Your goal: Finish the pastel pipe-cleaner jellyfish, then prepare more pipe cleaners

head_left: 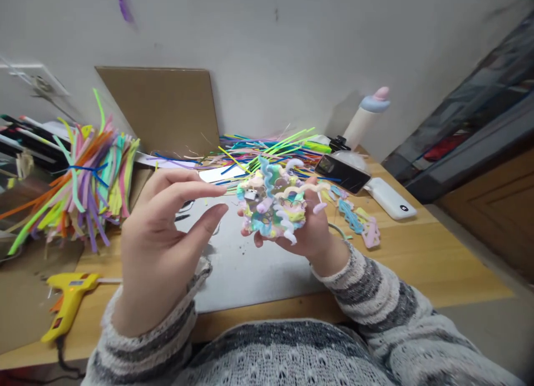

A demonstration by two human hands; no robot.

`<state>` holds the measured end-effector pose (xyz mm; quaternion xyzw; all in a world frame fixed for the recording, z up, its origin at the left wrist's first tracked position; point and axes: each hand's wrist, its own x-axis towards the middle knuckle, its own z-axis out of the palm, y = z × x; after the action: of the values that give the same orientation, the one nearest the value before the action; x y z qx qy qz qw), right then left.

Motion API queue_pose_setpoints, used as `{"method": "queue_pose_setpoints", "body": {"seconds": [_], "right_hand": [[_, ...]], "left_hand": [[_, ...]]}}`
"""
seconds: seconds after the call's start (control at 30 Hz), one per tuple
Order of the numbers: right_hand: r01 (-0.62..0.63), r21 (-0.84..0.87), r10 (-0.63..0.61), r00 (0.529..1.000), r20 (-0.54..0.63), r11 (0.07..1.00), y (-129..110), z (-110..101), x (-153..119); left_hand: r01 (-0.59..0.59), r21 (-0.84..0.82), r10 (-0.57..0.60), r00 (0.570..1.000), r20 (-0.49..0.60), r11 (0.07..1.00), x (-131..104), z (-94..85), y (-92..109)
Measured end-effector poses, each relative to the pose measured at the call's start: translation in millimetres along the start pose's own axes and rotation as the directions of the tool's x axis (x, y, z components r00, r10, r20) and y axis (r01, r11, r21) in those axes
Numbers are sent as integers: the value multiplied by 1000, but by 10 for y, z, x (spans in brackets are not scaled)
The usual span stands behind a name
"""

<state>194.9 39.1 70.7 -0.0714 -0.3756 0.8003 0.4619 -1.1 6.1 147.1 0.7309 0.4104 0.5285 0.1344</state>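
Note:
A round pastel craft piece (pixel 273 199), made of curly blue, pink, cream and lilac strips, is held above a grey mat (pixel 246 280). My right hand (pixel 312 224) supports it from beneath and from its right side, with fingertips showing under its left edge. To the left of the piece is my left hand (pixel 175 230), its thumb and index finger apart with a gap between them. Nothing shows between those fingertips, and they do not touch the piece.
A yellow glue gun (pixel 69 302) lies at left, below a tied bundle of coloured strips (pixel 94 180). Loose strips (pixel 279 147) lie behind the mat. At right are a black phone (pixel 344 172), a white power bank (pixel 392 198) and pastel twisted pieces (pixel 352 216).

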Motion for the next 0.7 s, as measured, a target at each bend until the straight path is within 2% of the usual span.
{"method": "queue_pose_setpoints", "body": {"seconds": [0.07,0.27,0.43,0.5,0.63,0.7], "right_hand": [[32,-3,-31,999,6,999,12,5,46],[38,-58,-38,999,-6,998,101,-48,112],[47,-134,-58,995,-79,990,208,-124,96],[40,-176,-53,996,-74,984,210,-113,89],[133,-269,-135,991,11,954,158,-70,99],[200,-346,-194,980,51,917,113,-91,108]], "left_hand": [[-23,-5,23,1000,-2,1000,4,-17,-7],[-149,-10,149,982,120,989,43,-5,-88],[-226,10,223,966,130,974,55,4,-95],[-248,13,244,962,125,969,47,-16,-80],[-207,-50,212,969,125,977,19,-62,-24],[-143,-119,152,986,71,983,13,-64,-13]]}}
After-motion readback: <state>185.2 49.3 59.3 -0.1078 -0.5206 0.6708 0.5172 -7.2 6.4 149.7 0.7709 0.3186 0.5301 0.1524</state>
